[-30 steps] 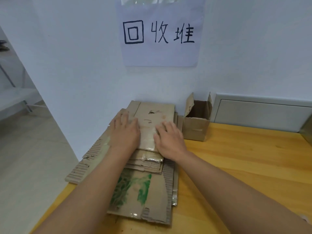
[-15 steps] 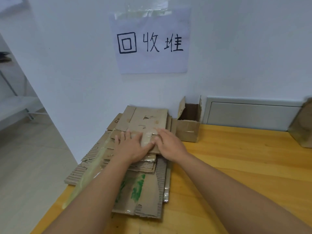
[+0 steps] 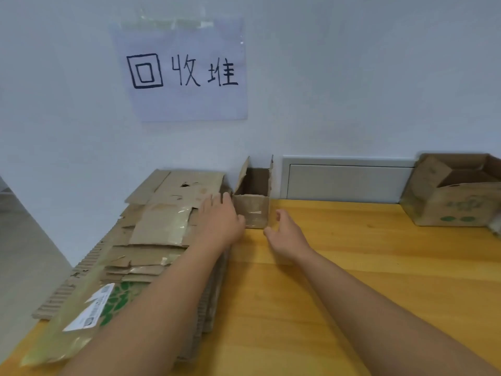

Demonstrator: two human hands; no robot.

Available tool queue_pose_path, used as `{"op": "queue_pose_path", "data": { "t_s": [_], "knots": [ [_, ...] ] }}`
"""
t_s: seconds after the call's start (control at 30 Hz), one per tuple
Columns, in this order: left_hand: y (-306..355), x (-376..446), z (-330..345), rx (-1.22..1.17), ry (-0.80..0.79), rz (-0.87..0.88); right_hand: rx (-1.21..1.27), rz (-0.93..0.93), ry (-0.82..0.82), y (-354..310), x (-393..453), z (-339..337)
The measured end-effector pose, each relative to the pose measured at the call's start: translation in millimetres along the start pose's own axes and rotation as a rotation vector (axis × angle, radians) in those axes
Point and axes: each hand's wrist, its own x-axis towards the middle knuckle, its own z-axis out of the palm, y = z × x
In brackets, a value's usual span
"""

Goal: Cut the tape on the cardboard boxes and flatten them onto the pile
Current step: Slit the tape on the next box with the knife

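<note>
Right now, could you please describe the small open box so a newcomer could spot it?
Below the handwritten wall sign, the flattened pile lies on the wooden table. The small open box stands at the pile's right edge, against the wall, much smaller than the printed box far right.

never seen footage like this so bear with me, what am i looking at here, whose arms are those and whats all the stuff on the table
One camera, worn on a person's head, looks forward and down, so the arms are the wearer's own. The left hand and the right hand are open, holding nothing, reaching toward a small open cardboard box by the wall. Left of it on the wooden table lies a pile of flattened cardboard. A larger open box stands far right. A handwritten paper sign hangs on the wall.
</note>
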Motion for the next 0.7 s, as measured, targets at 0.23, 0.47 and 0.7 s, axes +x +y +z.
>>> {"op": "queue_pose_path", "data": {
  "t_s": [0.23,0.47,0.7],
  "knots": [
    [27.8,14.7,8.4,-0.288,0.007,-0.038,0.270,-0.069,-0.070,-3.4,17.3,-4.4],
    [60.0,-31.5,-16.0,-0.672,0.042,0.163,0.267,-0.224,0.098,10.5,-33.9,-59.9],
    [91.5,-107.0,-27.7,-0.670,0.108,0.400,0.187,-0.383,0.274,22.8,-119.3,-124.2]
  ]
}}
